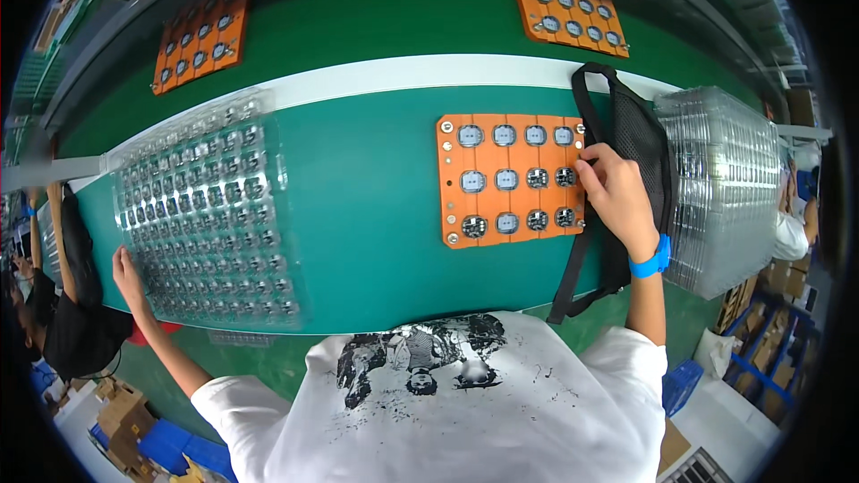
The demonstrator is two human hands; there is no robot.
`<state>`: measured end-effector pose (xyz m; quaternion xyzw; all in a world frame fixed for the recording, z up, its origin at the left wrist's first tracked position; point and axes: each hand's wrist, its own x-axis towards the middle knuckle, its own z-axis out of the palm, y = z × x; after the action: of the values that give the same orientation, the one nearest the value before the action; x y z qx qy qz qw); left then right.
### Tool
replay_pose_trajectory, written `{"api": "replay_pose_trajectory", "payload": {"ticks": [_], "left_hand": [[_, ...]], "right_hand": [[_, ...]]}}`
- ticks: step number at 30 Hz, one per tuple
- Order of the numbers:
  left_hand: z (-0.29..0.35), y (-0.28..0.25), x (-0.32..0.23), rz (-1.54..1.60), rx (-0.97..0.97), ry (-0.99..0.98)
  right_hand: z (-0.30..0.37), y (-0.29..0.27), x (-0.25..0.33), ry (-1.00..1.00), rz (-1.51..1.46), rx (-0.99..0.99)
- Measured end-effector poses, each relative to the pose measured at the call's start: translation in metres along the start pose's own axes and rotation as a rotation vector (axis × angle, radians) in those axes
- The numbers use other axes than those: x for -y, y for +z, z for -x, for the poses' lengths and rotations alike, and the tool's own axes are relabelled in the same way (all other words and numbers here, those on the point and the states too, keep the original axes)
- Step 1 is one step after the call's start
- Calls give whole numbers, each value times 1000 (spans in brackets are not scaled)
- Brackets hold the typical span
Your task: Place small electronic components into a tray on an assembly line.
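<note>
My right hand [617, 192] is at the right edge of an orange fixture plate [490, 157], thumb and forefinger pinched together. What the fingertips hold, if anything, is too small to make out. The plate lies flat, with rows of round pockets; some show pale grey faces, and several at the lower right hold small black round circuit parts [537, 179]. Far to the left, my left hand [132, 284] touches the near left edge of a clear plastic tray [284, 206], fingers stretched along it. Rows of small parts sit in the tray's cells.
A black strapped bag [640, 139] lies right of the plate, beside a tall stack of clear trays [725, 197]. Beyond the white strip [420, 70] are two more orange plates [204, 38] [573, 11]. Another person [76, 322] is at the far left.
</note>
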<state>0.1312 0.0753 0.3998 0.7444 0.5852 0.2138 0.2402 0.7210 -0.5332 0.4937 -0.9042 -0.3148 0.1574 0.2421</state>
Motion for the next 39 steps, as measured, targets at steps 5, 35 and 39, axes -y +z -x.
{"api": "replay_pose_trajectory", "payload": {"ticks": [5,35,39], "left_hand": [[42,7,-88,-141,23,95],[104,213,-428,-239,317,1220],[112,214,-445,-349,128,1340]], "right_hand": [[9,5,23,143,-300,-18],[-101,4,147,-779,164,-140],[-50,2,107,-723,219,-15]]}}
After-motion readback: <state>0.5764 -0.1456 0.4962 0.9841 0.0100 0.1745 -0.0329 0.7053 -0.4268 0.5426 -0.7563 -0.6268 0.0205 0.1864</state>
